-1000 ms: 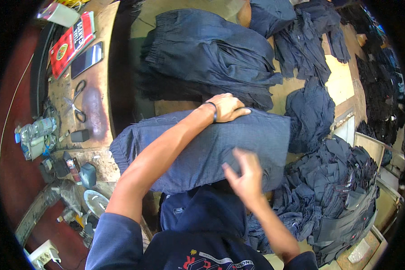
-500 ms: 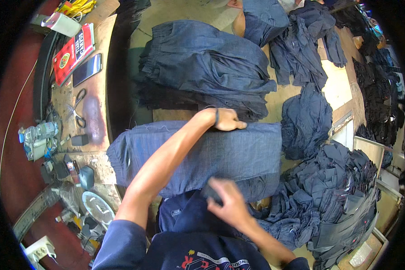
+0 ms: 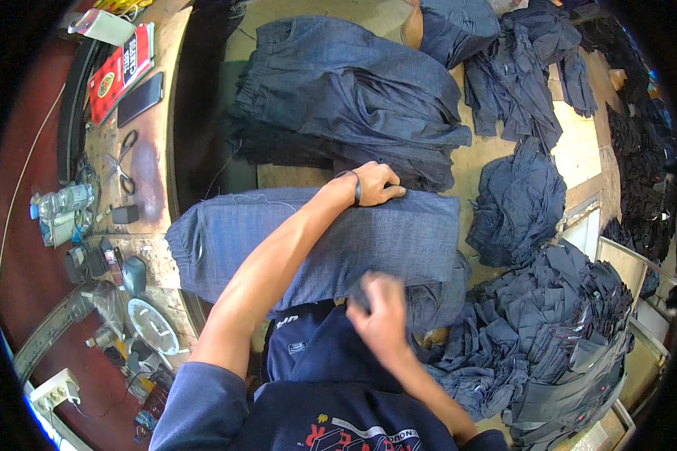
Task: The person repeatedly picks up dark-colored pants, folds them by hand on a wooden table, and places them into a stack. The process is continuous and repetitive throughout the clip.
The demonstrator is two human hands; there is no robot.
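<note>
A pair of dark blue denim trousers (image 3: 316, 233) lies across in front of me, its gathered elastic waist at the left and its leg end at the right. My left hand (image 3: 377, 185), a dark band on its wrist, is closed on the far edge of the cloth. Over the near edge is my right hand (image 3: 380, 310), smeared by motion, its fingers curled around something small and dark whose kind I cannot make out. Another denim layer (image 3: 438, 297) shows beneath the trousers at the lower right.
Beyond lies a stack of elastic-waist trousers (image 3: 346, 90). Heaped dark garments (image 3: 557, 316) fill the right. On the left worktop are scissors (image 3: 124, 161), a phone (image 3: 140, 100), a red book (image 3: 122, 71) and an oval mirror-like plate (image 3: 153, 326). A power strip (image 3: 55, 389) is at lower left.
The whole view has shifted slightly. My right hand's fingers have curled in more around the dark thing near the trousers' near edge. My left hand stays at the far edge.
</note>
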